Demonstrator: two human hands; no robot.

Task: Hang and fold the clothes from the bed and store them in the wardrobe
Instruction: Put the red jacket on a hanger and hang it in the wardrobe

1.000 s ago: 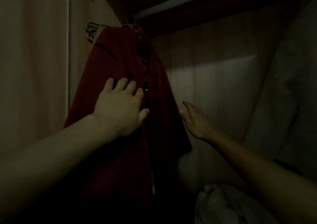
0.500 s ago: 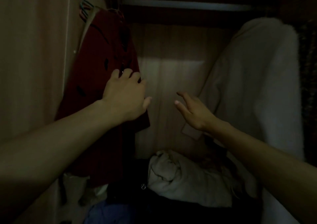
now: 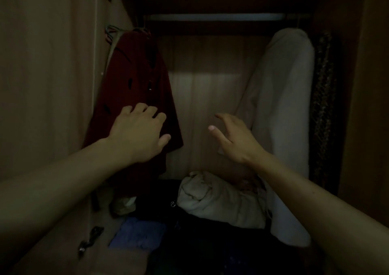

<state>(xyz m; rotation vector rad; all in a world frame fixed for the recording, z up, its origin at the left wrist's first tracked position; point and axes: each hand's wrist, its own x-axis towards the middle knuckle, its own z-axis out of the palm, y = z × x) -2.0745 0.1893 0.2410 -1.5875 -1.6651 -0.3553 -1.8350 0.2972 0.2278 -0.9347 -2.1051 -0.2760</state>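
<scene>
The red shirt (image 3: 134,89) hangs at the far left of the wardrobe (image 3: 52,85), its hanger hooked on the rail (image 3: 216,17) close to the left wall, and its long axis runs straight down from the collar to a hem lost in shadow. The left hand (image 3: 139,135) lies directly over its lower right part — palm toward the cloth, fingers bent and slightly spread, the tips at or on the fabric. It pinches nothing that can be seen, though in this dim light I cannot tell whether the fingertips press in or merely brush.

The right hand (image 3: 235,140) is well apart from the shirt, out in the bare middle of the wardrobe in front of the back panel, fingers spread and curled, empty. To its right hangs a pale garment (image 3: 288,110), and below both hands a pale bundle (image 3: 219,203) and dark clothes lie heaped on the wardrobe floor.

So the shirt lies straight ahead of the left hand and off to the left of the right one — the left is plainly the nearer. By my judgement this garment is already stored, and any last smoothing along its length falls to the left hand; otherwise both hands are free to draw back for the next piece.
</scene>
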